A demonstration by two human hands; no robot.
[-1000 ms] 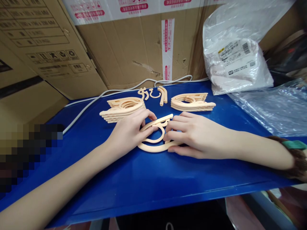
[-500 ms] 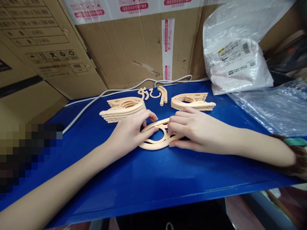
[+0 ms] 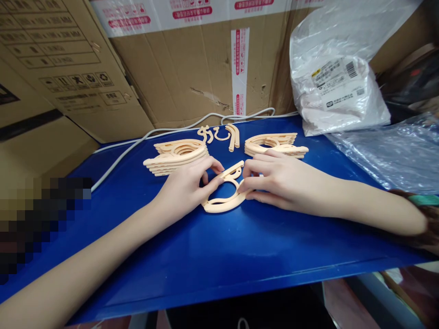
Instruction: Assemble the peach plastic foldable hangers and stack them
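Note:
A cream plastic folding hanger point(image 3: 224, 206), with a round opening in its middle, lies low over the blue tabletop between my hands. My left hand point(image 3: 194, 180) pinches its left side between thumb and fingers. On the other side, my right hand point(image 3: 272, 179) grips the lower right part with bent fingertips, which hide that end. A narrow bar of the hanger points up and away, apart from my right fingers. Just behind my left hand is a stack of similar cream pieces point(image 3: 174, 157). Another stack point(image 3: 277, 142) sits behind my right hand.
Small cream hooks point(image 3: 222, 134) and curved strips point(image 3: 233, 137) lie at the back of the blue table point(image 3: 219, 256). A white cable point(image 3: 147, 135) runs along there, before cardboard boxes point(image 3: 178, 73). A white plastic parcel bag point(image 3: 343, 91) and clear film point(image 3: 387, 151) occupy the right.
The hanger's far bar has swung out and now points up, away from the lower part. My right hand has shifted slightly right; my left hand has barely moved.

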